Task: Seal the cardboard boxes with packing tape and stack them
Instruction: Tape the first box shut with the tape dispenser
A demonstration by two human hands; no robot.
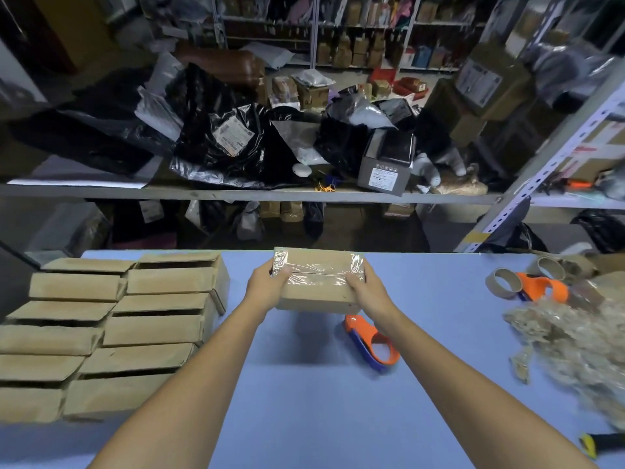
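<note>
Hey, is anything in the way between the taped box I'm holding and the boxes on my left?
Nothing visible. Left hand and right hand hold the taped box; only bare blue table separates it from the boxes on the left. The tape dispenser lies near its right end, off that path.

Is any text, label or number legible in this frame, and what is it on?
Nothing can be read.
White label on the black bag: printed lines, too blurred.
Label on the grey box: too small.
Label on the big cardboard box: blurred.
The taped box: no print visible.
</note>
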